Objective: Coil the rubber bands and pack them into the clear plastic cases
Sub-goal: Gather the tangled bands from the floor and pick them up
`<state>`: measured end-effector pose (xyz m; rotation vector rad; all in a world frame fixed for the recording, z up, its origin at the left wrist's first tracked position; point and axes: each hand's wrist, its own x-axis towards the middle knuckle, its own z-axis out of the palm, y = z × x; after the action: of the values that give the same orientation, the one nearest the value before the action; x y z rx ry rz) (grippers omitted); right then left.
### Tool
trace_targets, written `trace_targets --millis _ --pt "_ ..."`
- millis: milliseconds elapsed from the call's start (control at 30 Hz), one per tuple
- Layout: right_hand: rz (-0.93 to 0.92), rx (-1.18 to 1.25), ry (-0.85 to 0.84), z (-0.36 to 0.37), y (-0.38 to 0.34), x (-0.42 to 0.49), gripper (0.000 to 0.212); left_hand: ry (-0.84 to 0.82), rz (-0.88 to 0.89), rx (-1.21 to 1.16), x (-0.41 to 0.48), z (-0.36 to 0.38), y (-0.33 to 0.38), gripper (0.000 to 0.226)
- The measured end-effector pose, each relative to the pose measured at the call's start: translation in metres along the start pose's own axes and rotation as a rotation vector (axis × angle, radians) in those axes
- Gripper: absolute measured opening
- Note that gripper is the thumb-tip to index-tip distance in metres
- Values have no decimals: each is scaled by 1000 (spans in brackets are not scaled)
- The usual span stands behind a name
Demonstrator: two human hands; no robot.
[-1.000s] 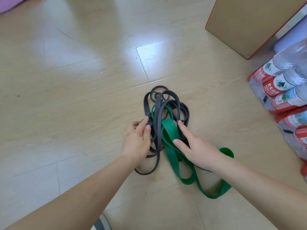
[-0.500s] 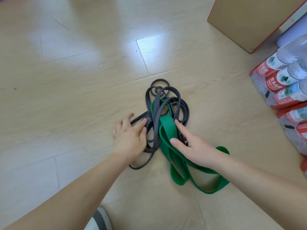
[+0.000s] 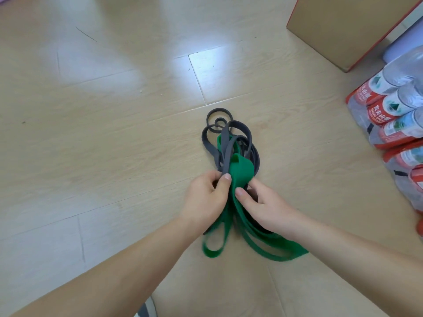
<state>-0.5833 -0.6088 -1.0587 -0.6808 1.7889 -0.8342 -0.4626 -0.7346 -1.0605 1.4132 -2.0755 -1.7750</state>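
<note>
A tangle of rubber bands lies on the wooden floor in front of me. The narrow dark grey bands loop away from me, and a wide green band is bunched among them, its loops trailing back under my arms. My left hand grips the grey strands together with the green band's left side. My right hand pinches the green band from the right, thumb on top. No clear plastic case is in view.
A cardboard box stands at the back right. Shrink-wrapped packs of water bottles line the right edge. Bare wooden floor stretches to the left and ahead. A striped shoe tip shows at the bottom.
Both hands have closed in on the bundle and gathered it. The green band's near loops have been pulled together and lifted, and the grey strands are drawn into a tighter bunch.
</note>
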Motion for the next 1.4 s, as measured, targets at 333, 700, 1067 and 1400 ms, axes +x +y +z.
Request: trace_targets --millis 333,700,1067,1400 --pt "-58 195 142 -47 -164 -80 13 -31 229 198 -64 -82 185 17" --pt "23 214 241 -152 -420 -385 15 -217 280 204 -315 -146 474 26" --pt "106 368 748 -181 -553 -719 25 -639 485 208 -567 -125 681 26" --pt "194 685 1340 -67 -482 -1041 28 -1205 678 340 -862 -4 667 28"
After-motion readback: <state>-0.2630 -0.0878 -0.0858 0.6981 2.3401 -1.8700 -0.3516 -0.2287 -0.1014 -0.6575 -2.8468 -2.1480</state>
